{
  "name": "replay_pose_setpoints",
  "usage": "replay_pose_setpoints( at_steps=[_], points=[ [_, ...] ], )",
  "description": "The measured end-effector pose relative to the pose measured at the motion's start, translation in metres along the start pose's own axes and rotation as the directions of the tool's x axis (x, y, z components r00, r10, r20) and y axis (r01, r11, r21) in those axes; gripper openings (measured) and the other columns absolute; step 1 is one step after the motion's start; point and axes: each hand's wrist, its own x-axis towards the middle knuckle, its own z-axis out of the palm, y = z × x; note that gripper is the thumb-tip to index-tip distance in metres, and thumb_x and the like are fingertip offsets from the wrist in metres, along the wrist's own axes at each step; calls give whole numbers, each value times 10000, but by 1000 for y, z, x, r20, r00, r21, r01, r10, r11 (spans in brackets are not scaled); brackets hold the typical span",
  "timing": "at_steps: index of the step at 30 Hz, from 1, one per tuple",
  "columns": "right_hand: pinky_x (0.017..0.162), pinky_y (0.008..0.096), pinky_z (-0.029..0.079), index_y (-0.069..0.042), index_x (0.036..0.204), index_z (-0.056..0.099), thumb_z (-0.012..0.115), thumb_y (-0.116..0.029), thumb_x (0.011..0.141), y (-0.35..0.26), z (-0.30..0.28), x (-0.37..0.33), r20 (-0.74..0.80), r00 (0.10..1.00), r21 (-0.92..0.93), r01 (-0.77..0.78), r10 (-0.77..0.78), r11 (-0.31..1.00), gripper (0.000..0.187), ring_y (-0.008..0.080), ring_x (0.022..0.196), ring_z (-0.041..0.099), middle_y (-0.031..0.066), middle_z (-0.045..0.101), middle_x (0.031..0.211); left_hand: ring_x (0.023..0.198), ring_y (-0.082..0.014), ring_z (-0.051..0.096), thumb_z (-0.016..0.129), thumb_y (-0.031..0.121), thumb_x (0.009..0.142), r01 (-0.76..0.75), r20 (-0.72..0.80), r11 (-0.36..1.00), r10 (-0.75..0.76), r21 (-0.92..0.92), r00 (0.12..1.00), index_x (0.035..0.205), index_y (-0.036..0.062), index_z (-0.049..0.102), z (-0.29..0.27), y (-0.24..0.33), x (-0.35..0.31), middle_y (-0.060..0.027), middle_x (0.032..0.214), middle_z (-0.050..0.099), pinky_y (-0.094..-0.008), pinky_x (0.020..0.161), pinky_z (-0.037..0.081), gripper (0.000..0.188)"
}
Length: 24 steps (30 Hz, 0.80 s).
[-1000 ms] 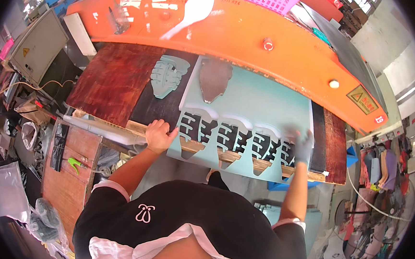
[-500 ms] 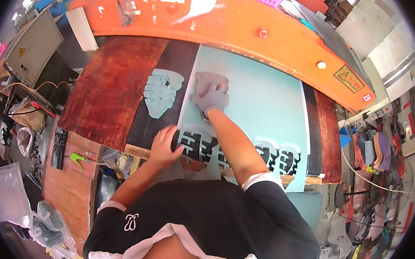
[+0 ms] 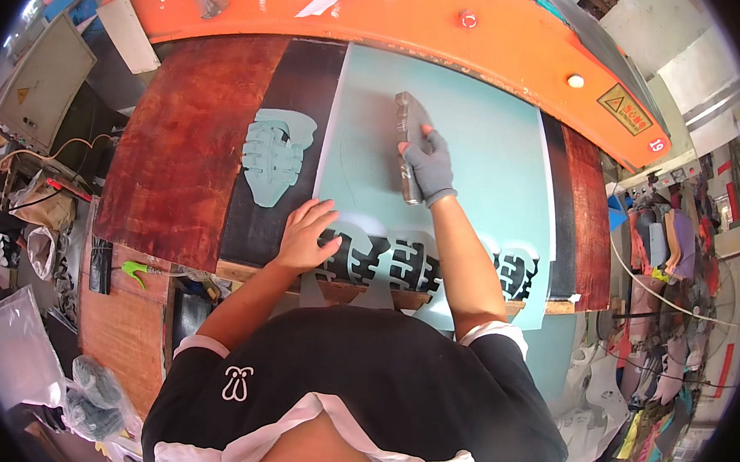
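Observation:
My right hand (image 3: 431, 168), in a grey glove with bare fingertips, grips a metal cutting die (image 3: 406, 152), tipped up on its side over the pale green sheet (image 3: 487, 145). A faint curved outline shows on the sheet left of the die. My bare left hand (image 3: 308, 233) is open, fingers spread, at the sheet's near left corner. Toothed cut-outs run along the sheet's near edge, with strips of sheet hanging between them. Several cut pale green pieces (image 3: 274, 160) lie stacked on the black board (image 3: 246, 222), left of the sheet.
An orange press beam (image 3: 385, 17) with a red button spans the far side. Reddish-brown boards (image 3: 183, 141) flank the work surface. A green clamp (image 3: 134, 272) lies at the lower left. Coloured material scraps (image 3: 660, 251) hang at the right.
My right hand has lifted the die off the sheet's left part, moved it right and tipped it up. My left hand has shifted slightly right. The view has moved a little.

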Motion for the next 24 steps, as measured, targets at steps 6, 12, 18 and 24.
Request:
replay_pose_setpoints(
  at_steps=[6,12,18,24],
  points=[
    [856,378,491,-54,1257,539,724,-435,585,-11,-23,-22,-30,999,-721,-1,-30,692,795,368,989,562,186,463,1311,1277,-298,375,676,283,761,-12,-11,1000,12,-8,1000,1157,62,604,-1,-1,-1,-78,1338,494,-430,1036,299,459],
    [930,411,428,-126,1284,530,684,-482,603,-23,-17,-25,15,992,-828,-58,125,557,783,376,1095,486,90,424,1379,1276,-307,382,679,267,764,-12,3,1000,12,5,1000,1157,53,604,-2,0,-1,-85,1336,498,-430,1035,307,454],
    [910,413,436,-120,1281,519,691,-484,595,-26,-17,-28,15,993,-848,-50,119,528,795,381,1085,490,111,426,1372,1279,-309,380,681,255,764,-24,3,1000,24,8,1000,1176,44,593,-5,1,-1,-89,1343,494,-430,1033,313,471],
    [866,432,450,-119,1289,483,693,-491,586,-24,-15,-27,-32,996,-828,-70,77,556,823,386,1026,504,134,467,1292,1260,-336,394,685,211,751,-30,4,1000,30,9,1000,1172,31,588,-7,1,-1,-104,1334,499,-432,1026,327,468]
  ],
)
